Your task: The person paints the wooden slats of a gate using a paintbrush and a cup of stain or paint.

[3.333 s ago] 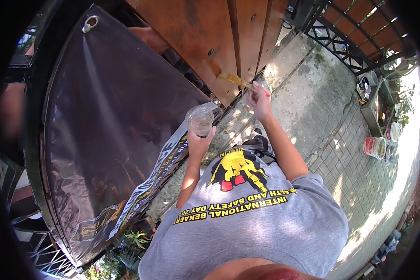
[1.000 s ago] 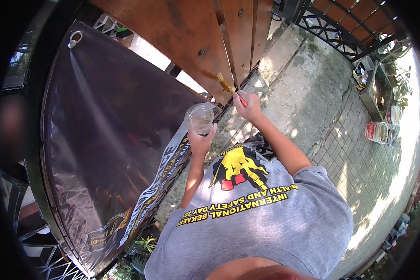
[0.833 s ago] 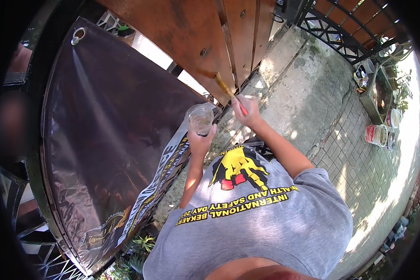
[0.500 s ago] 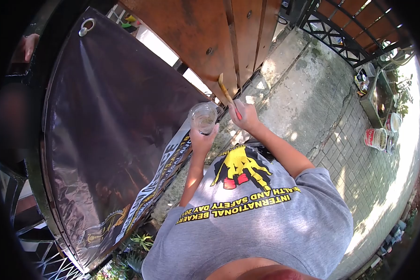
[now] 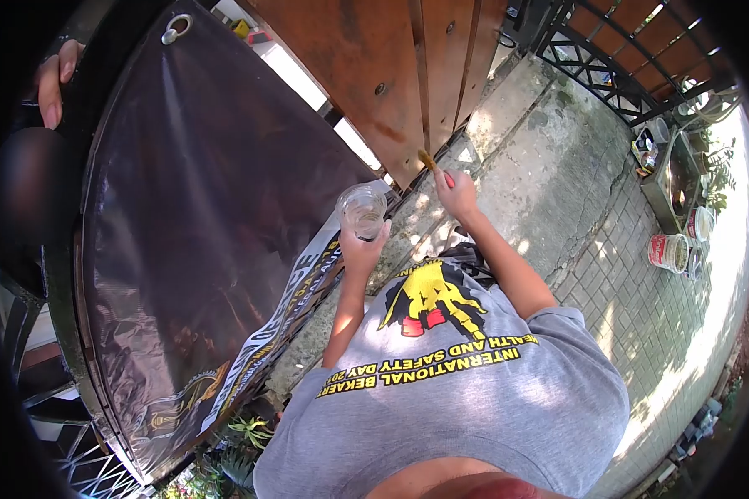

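Note:
My left hand (image 5: 363,249) is wrapped round a clear plastic cup (image 5: 361,202), held upright with a little liquid low inside. In my right hand (image 5: 456,198) is a paintbrush (image 5: 427,159) with a red handle, its bristles pointing up and left. The brush tip is close to the lower edge of a brown wooden panel (image 5: 341,50), whose boards carry round bolt heads. A darker streak shows on the panel above and left of the brush.
A dark banner (image 5: 200,208) covers the left side. Another person's hand (image 5: 54,83) grips the black frame at upper left. Paint buckets (image 5: 667,252) and a planter box (image 5: 672,187) stand on the right paving (image 5: 616,283), below a black gate (image 5: 599,71).
My right hand has moved right and slightly down, bringing the brush away from the darker streak. The cup stays nearly in place. The other person's hand reaches further into view.

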Demonstrator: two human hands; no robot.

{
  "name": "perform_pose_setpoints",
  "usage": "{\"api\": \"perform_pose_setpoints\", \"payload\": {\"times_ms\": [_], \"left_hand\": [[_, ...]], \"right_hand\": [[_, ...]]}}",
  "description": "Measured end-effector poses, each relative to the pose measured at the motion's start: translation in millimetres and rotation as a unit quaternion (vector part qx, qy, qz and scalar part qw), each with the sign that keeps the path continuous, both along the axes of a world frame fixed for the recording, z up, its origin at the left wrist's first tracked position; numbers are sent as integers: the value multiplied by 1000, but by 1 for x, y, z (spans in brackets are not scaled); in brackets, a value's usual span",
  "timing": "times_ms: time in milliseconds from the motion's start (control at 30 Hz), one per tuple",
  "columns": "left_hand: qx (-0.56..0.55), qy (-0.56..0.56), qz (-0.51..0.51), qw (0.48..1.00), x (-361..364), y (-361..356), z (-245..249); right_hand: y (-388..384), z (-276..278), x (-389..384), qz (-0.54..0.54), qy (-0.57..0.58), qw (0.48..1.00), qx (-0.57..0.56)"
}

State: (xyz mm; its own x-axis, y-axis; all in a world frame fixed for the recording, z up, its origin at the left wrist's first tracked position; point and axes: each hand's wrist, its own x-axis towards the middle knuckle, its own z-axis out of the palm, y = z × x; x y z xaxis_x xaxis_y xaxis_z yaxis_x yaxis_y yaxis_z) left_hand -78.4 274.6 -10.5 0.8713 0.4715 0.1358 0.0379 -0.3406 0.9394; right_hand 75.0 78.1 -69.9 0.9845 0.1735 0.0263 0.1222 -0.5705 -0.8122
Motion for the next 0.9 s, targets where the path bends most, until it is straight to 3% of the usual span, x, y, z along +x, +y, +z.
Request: {"api": "perform_pose_setpoints", "payload": {"times_ms": [67, 167, 267, 433, 567, 667, 767, 833, 900], "left_hand": [[-4, 9, -5, 1000, -3, 1, -12], [-3, 20, -19, 1000, -1, -4, -6], [32, 18, -13, 999, 3, -9, 8], [3, 23, -12, 1000, -1, -7, 8], [10, 45, -5, 999, -11, -1, -1], [-6, 18, 10, 1000, -7, -4, -1], [15, 14, 18, 1000, -4, -5, 4], [19, 10, 12, 1000, -1, -6, 10], [19, 1, 11, 1000, 0, -7, 10]], "right_hand": [[3, 24, -4, 15, -13, 999, 44], [9, 91, -21, 87, 4, 953, 289], [10, 114, -29, 62, -165, 913, 367], [13, 94, -13, 48, -95, 934, 341], [18, 25, -9, 44, 10, 951, 305], [9, 7, 5, -31, 69, 977, 199], [3, 4, 4, -34, 102, 962, 251], [7, 28, -5, -9, 50, 937, 344], [-2, 67, -12, 120, 42, 941, 313]]}}
